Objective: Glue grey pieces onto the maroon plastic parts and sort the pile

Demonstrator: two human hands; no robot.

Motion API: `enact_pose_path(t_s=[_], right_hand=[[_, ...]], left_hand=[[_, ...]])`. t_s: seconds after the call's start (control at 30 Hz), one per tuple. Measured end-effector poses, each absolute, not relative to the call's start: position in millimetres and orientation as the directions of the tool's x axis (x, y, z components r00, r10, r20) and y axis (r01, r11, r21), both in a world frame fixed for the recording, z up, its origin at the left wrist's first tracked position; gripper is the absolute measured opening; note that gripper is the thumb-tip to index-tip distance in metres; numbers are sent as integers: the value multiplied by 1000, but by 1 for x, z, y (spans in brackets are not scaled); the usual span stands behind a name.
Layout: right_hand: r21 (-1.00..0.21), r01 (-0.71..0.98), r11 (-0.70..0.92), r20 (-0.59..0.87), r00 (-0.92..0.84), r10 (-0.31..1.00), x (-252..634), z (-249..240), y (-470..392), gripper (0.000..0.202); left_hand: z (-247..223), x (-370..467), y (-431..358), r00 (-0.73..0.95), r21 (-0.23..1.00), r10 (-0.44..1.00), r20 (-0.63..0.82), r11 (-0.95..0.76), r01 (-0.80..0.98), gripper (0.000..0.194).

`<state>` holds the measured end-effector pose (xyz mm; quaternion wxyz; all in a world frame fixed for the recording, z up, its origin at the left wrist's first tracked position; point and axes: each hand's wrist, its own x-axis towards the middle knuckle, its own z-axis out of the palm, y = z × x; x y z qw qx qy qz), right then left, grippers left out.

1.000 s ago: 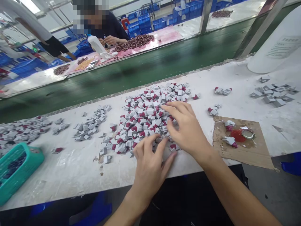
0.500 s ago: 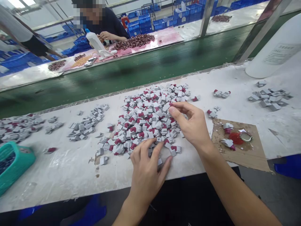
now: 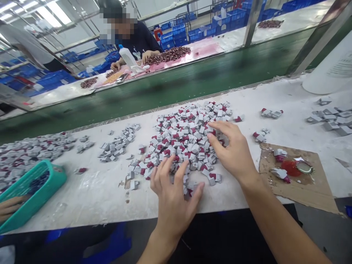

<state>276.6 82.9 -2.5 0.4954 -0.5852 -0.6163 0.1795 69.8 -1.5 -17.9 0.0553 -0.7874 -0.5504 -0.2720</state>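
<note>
Head view of a sorting bench. The left hand [image 3: 172,198] lies palm down at the near edge of the central heap of small grey-and-red parts [image 3: 189,137], its fingers [image 3: 165,170] spread and resting on the pieces without closing on any one of them. The right hand [image 3: 233,150] rests on the right flank of the same heap, fingers loosely curled and extended toward the pieces; whether a piece is pinched under them cannot be told from this angle. The heap lies on the white worktable [image 3: 90,194], between a smaller pile of all-grey parts [image 3: 118,145] to its left and a cardboard sheet [image 3: 310,183] to its right, on which a red blob beside a metal cap [image 3: 304,167] and a few loose parts lie. A teal basket [image 3: 33,194] stands at the near left corner, with another person's fingers [image 3: 9,207] just at its side (not the wearer's own). Beyond the table runs a green conveyor belt [image 3: 192,80], and across it a seated co-worker's hands [image 3: 147,57] work at a dark pile. The step in hand appears to be picking through the heap to single out one part; the next move would seem to call for a fine fingertip pinch on one piece while the other hand steadies the pile.
</note>
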Motion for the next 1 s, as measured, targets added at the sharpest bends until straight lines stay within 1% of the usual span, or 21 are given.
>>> enact_pose_path(t_s=[0.07,0.13,0.2,0.27,0.33,0.43,0.6,0.67,0.73,0.77,0.83,0.93,1.0], right_hand=[[-749,618,239,372,95,923,272,-3,81,45],[-674,707,213,328,28,944,268,-3,78,62],[-600,773,205,303,-17,953,265,-4,75,75],[-556,800,225,303,-57,951,265,-5,73,80],[-537,805,253,314,-88,945,267,-6,73,79],[-551,785,282,341,-96,935,270,-9,75,74],[-607,720,338,368,-123,922,269,-7,72,52],[-614,704,358,368,-146,918,267,-5,70,41],[-615,699,365,368,-155,917,265,-5,70,34],[-616,699,363,369,-151,917,264,-5,71,33],[-626,698,348,371,-126,920,262,-6,73,38],[-656,680,328,383,-75,921,261,-2,75,46],[-659,674,335,418,-42,908,263,8,69,42]], left_hand=[[-18,65,7,144,242,863,483,-290,926,59],[-19,61,17,38,294,884,466,-195,936,69],[-22,59,25,-14,342,892,451,-158,926,77],[-24,59,31,-29,366,892,450,-155,918,76],[-24,62,32,-39,372,886,462,-153,915,68],[-23,66,31,-59,388,880,472,-148,910,59],[-21,65,26,-53,430,875,481,-183,884,45],[-21,63,24,-35,433,877,478,-201,879,43],[-22,60,23,-23,437,881,473,-212,874,43],[-23,58,23,-21,437,879,476,-216,873,43],[-24,55,23,0,414,864,503,-241,878,46],[-26,50,21,74,358,828,555,-319,877,57],[-28,48,18,160,338,802,576,-411,847,67]])
